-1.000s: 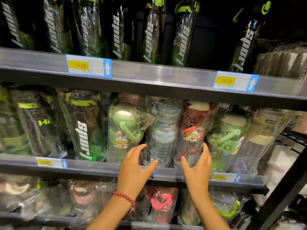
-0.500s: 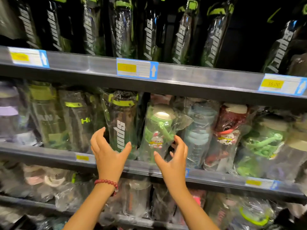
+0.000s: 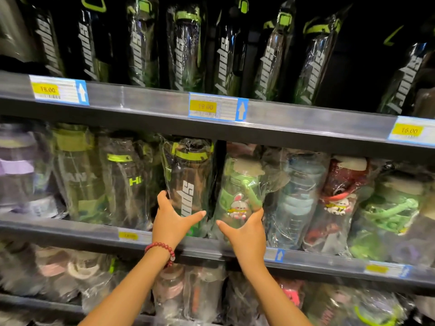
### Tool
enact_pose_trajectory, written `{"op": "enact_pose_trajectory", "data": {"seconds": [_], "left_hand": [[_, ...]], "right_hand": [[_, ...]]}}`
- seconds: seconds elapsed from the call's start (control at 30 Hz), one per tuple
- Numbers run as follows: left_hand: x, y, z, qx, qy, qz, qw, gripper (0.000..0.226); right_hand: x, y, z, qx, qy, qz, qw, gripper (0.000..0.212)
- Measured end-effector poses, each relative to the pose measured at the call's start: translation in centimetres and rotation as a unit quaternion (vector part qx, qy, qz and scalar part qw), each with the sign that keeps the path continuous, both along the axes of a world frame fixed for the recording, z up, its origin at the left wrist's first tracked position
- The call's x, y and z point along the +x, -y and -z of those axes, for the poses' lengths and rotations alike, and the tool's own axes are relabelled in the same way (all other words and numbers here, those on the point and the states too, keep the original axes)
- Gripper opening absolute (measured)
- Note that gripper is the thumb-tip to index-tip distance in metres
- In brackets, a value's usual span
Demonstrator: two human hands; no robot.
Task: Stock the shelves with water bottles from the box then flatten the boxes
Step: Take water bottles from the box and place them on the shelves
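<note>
On the middle shelf (image 3: 70, 228), the dark sport bottle (image 3: 188, 184) is gripped low by the left hand (image 3: 173, 221), while the green rabbit bottle (image 3: 240, 196) beside it is cupped by the right hand (image 3: 247, 231). Both are best pressed back upright, labels kept forward, wrappers not crushed.

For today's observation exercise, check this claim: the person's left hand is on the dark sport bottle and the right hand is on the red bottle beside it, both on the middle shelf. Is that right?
Not quite. The head view shows the right hand on the green bottle with a rabbit picture, not a red one. The left hand is on the dark sport bottle, both on the middle shelf.
</note>
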State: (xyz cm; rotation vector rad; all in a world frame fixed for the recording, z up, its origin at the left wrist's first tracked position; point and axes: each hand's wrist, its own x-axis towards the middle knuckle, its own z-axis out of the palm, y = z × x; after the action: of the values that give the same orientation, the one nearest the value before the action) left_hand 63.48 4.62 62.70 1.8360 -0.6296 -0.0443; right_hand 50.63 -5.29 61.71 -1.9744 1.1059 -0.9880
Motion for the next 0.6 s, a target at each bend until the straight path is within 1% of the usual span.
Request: {"op": "enact_pose_trajectory", "data": {"seconds": [0.1, 0.2, 0.27, 0.37, 0.5, 0.6], "left_hand": [[0.2, 0.5, 0.3, 0.014, 0.021, -0.012, 1.0, 0.108], [0.7, 0.7, 0.1, 0.027, 0.04, -0.009, 0.999, 0.08], [1.1, 0.5, -0.2, 0.031, 0.045, 0.01, 0.998, 0.071], [1.6, 0.1, -0.5, 0.042, 0.035, 0.045, 0.997, 0.071], [2.2, -0.1, -0.4, 0.059, 0.018, 0.067, 0.996, 0.086], [2.5, -0.1, -0.4, 0.057, 0.006, 0.081, 0.995, 0.092]], "right_hand": [[0.0, 0.8, 0.1, -0.026, -0.033, 0.001, 0.999, 0.085], [0.0, 1.6, 0.1, -0.034, -0.035, -0.024, 0.999, 0.083], [-0.2, 2.1, 0.0, -0.034, -0.031, -0.044, 0.998, 0.083], [-0.6, 2.7, -0.5, -0.034, -0.035, -0.084, 0.995, 0.079], [-1.0, 3.5, -1.0, -0.021, -0.041, -0.129, 0.991, 0.075], [-1.1, 3.9, -1.0, -0.013, -0.045, -0.148, 0.988, 0.073]]}}
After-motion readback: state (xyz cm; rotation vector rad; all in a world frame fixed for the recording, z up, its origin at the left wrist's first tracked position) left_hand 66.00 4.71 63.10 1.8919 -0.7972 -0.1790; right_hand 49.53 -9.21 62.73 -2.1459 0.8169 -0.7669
